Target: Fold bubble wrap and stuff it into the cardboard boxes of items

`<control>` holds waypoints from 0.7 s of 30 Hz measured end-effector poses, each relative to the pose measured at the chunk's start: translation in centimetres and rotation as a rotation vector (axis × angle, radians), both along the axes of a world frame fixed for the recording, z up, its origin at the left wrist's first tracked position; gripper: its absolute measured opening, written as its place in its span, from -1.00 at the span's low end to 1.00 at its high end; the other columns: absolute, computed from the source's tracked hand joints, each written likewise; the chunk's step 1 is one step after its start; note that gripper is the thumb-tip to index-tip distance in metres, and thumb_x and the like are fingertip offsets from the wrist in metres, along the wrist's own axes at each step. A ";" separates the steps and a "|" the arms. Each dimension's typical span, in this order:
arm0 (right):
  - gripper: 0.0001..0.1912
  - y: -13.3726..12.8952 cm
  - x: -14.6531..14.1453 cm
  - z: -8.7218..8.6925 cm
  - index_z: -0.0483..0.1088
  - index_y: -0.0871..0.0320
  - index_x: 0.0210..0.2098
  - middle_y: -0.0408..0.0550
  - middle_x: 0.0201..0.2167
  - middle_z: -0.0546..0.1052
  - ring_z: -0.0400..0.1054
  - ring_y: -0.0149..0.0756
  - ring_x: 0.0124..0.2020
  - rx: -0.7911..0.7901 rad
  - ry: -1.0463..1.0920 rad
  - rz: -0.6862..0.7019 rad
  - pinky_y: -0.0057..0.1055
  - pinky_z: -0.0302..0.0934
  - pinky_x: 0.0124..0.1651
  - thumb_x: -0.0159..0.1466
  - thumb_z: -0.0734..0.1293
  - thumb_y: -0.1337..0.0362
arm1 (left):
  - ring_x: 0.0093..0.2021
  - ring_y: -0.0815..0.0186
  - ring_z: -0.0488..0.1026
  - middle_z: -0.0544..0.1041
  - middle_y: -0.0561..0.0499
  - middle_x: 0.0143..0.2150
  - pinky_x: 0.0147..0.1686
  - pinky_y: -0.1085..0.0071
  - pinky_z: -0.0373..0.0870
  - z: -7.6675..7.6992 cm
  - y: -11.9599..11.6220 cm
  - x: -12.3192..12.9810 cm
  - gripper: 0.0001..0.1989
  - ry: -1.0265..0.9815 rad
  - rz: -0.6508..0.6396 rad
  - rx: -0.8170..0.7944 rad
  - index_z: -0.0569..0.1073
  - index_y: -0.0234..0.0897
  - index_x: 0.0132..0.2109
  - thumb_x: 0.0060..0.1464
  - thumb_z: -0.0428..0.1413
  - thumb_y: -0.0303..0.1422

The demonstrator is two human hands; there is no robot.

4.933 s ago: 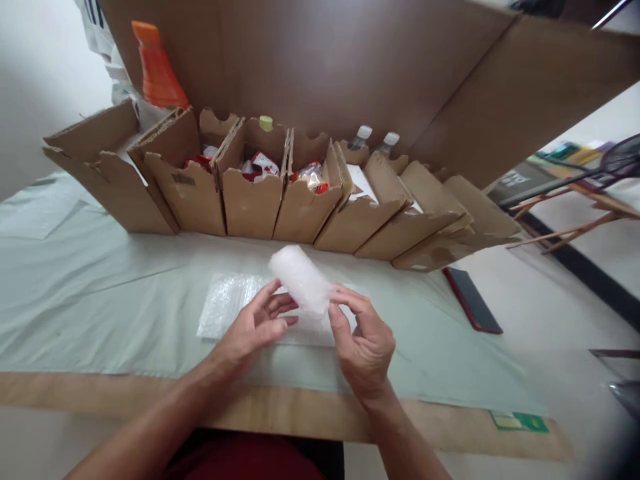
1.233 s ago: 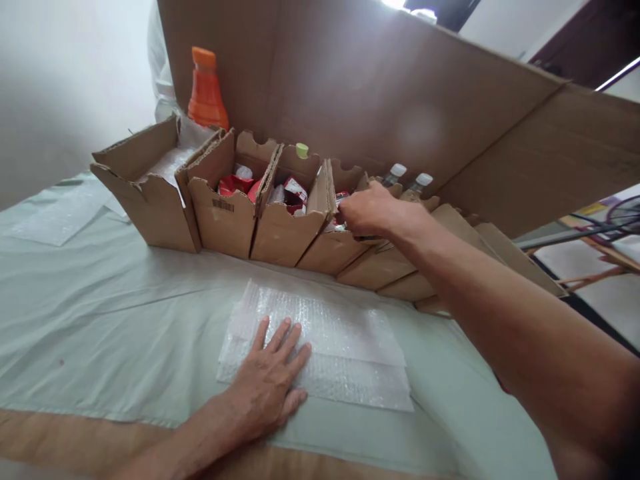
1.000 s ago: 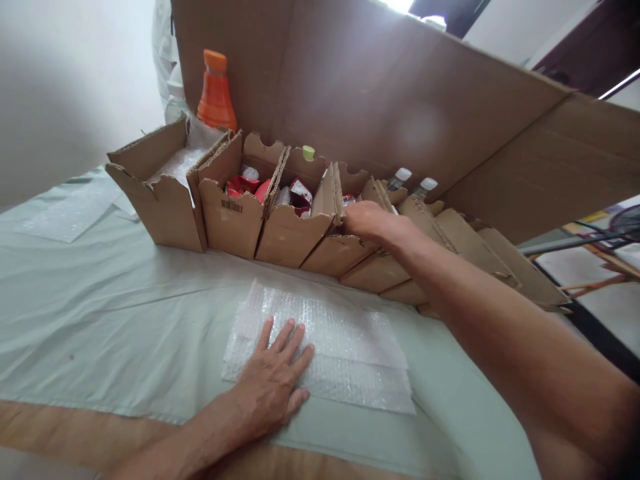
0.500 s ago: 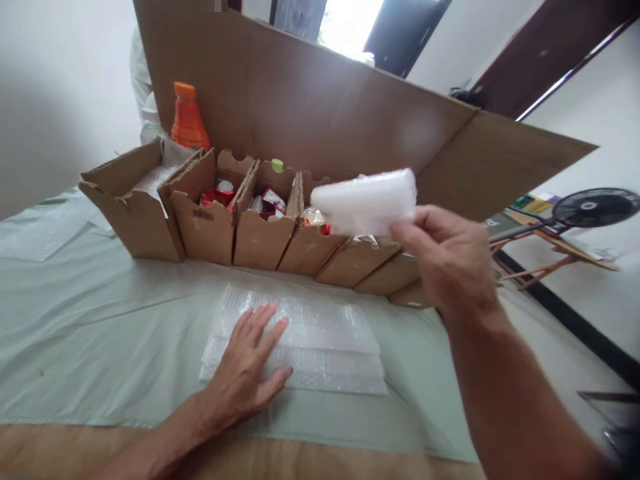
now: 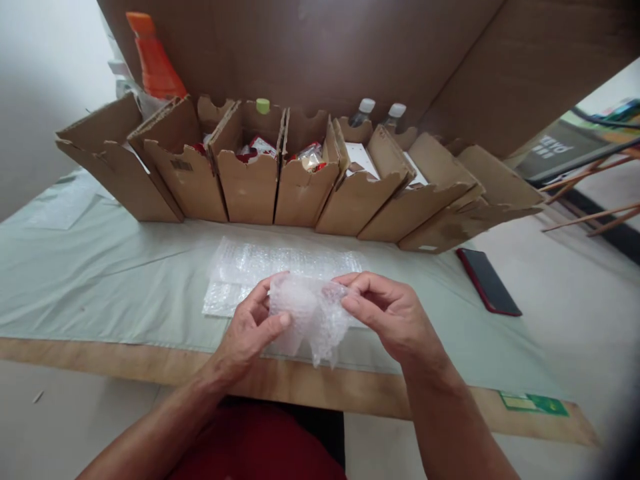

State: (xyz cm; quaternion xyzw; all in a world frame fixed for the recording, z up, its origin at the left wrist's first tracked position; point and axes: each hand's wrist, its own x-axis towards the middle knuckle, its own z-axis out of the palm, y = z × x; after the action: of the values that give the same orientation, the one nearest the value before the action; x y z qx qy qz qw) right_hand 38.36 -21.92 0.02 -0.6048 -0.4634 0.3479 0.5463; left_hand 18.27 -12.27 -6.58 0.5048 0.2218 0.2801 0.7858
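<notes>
Between my hands, above the table's front edge, is a piece of bubble wrap (image 5: 305, 310), partly loose and hanging down. My left hand (image 5: 253, 320) grips its left end, thumb in front and fingers behind. At its right end, my right hand (image 5: 387, 310) pinches it between thumb and fingers. Whether anything lies inside the wrap I cannot tell. Behind and below the hands, flat sheets of bubble wrap (image 5: 265, 260) lie stacked on the pale green cloth (image 5: 150, 280).
Past the sheets stands a row of cardboard bins (image 5: 250, 193) holding packets and boxes. An orange bottle (image 5: 155, 63) rises behind them at left, before a tall cardboard panel (image 5: 320, 53). A phone (image 5: 487, 280) lies at right. More bubble wrap (image 5: 60, 207) lies far left.
The white roll held up by my right hand has come down in front of me and now shows as loosened bubble wrap. My left hand has left the flat sheets and grips it too.
</notes>
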 end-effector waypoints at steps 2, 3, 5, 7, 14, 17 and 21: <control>-0.76 -0.6 0.4 -0.6 0.48 0.07 -0.40 -0.08 -0.24 0.62 0.47 -0.30 -0.24 -0.005 0.041 -0.075 -0.39 0.36 -0.19 0.23 0.49 0.07 | -0.01 0.13 0.57 0.63 -0.09 -0.02 -0.05 0.31 0.44 0.0 -0.4 0.5 -0.53 -0.051 -0.035 -0.098 0.50 -0.20 0.16 0.18 0.27 -0.10; -0.77 -0.9 0.5 -0.9 0.52 0.06 -0.32 -0.07 -0.21 0.63 0.49 -0.29 -0.22 -0.014 0.047 -0.078 -0.39 0.37 -0.18 0.22 0.49 0.05 | -0.01 0.13 0.57 0.63 -0.09 -0.03 -0.06 0.32 0.43 0.0 -0.6 0.8 -0.58 -0.052 -0.046 -0.127 0.53 -0.22 0.11 0.19 0.26 -0.11; -0.70 -1.4 0.5 -1.2 0.55 0.05 -0.15 -0.05 -0.15 0.64 0.52 -0.25 -0.14 -0.038 0.015 -0.050 -0.36 0.41 -0.12 0.21 0.50 0.05 | -0.01 0.14 0.57 0.64 -0.07 -0.03 -0.05 0.32 0.41 -0.1 -1.2 1.2 -0.62 -0.038 -0.065 -0.160 0.54 -0.21 0.08 0.20 0.26 -0.14; -0.69 -2.1 0.2 -1.3 0.56 0.06 -0.09 -0.05 -0.14 0.64 0.53 -0.22 -0.11 -0.069 -0.059 -0.045 -0.33 0.42 -0.08 0.22 0.49 0.08 | 0.00 0.13 0.56 0.63 -0.08 -0.01 -0.02 0.29 0.41 -0.3 -1.8 1.7 -0.63 -0.023 -0.085 -0.181 0.54 -0.21 0.08 0.20 0.25 -0.14; -0.90 -4.5 0.3 1.1 0.58 0.06 -0.26 -0.15 -0.39 0.62 0.50 -0.31 -0.40 -0.031 -0.293 -0.225 -0.42 0.39 -0.33 0.32 0.39 0.23 | 0.20 -0.03 0.48 0.56 -0.17 0.18 0.18 0.06 0.39 -0.5 -0.3 1.1 -0.43 -0.021 -0.084 -0.127 0.43 -0.19 0.21 0.18 0.19 0.02; -0.92 -4.6 -0.2 3.1 0.56 0.00 -0.23 -0.20 -0.36 0.62 0.50 -0.34 -0.38 0.018 -0.474 -0.169 -0.44 0.39 -0.30 0.33 0.40 0.30 | 0.38 -0.04 0.31 0.46 -0.12 0.32 0.36 0.00 0.20 1.5 1.7 -0.5 -0.38 -0.027 -0.003 0.202 0.39 -0.09 0.27 0.16 0.23 0.03; -0.83 -3.3 -2.0 5.2 0.53 -0.04 -0.16 -0.22 -0.33 0.63 0.51 -0.36 -0.36 0.067 -0.568 0.149 -0.42 0.41 -0.25 0.35 0.35 0.37 | 0.40 -0.01 0.25 0.42 -0.03 0.35 0.42 0.03 0.11 5.3 1.9 -1.1 -0.34 0.125 -0.079 0.674 0.42 -0.04 0.29 0.05 0.37 -0.18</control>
State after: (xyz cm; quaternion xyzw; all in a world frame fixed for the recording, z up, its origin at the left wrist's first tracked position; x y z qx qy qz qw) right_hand 36.36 -25.18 5.24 -0.6238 -0.6523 0.1883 0.3872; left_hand 17.18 -10.35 -1.28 0.7603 0.1448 0.2755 0.5701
